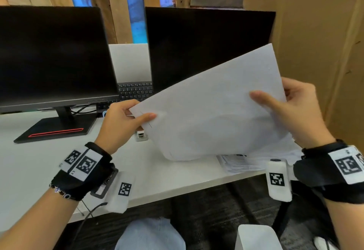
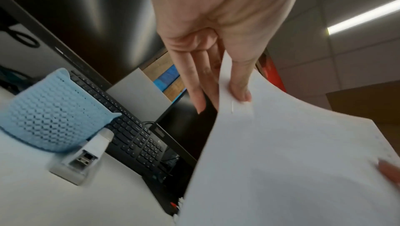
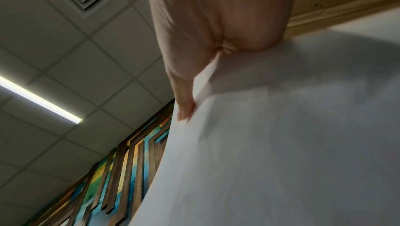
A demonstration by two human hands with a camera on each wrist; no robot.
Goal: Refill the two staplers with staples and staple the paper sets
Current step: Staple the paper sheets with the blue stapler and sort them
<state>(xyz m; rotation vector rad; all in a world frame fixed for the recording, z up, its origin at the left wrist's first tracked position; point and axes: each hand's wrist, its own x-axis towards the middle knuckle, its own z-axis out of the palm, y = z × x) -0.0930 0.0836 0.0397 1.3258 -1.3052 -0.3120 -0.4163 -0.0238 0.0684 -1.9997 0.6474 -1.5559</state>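
Both hands holding up a paper set (image 1: 212,112) above the table (image 1: 39,171).
Left hand (image 1: 122,119) is pinching the near-left corner by faint staple marks, right hand (image 1: 291,110) is pinching the far edge. White stapler (image 2: 84,158) is sitting just below the left hand. Advice: be keeping sheets squared, grip light, corner flat before setting down.

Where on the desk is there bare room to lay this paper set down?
Bare desk lies between the monitor base and the near edge, left of the stapler. It is crowded on the right, where a paper pile lies under the held paper set.
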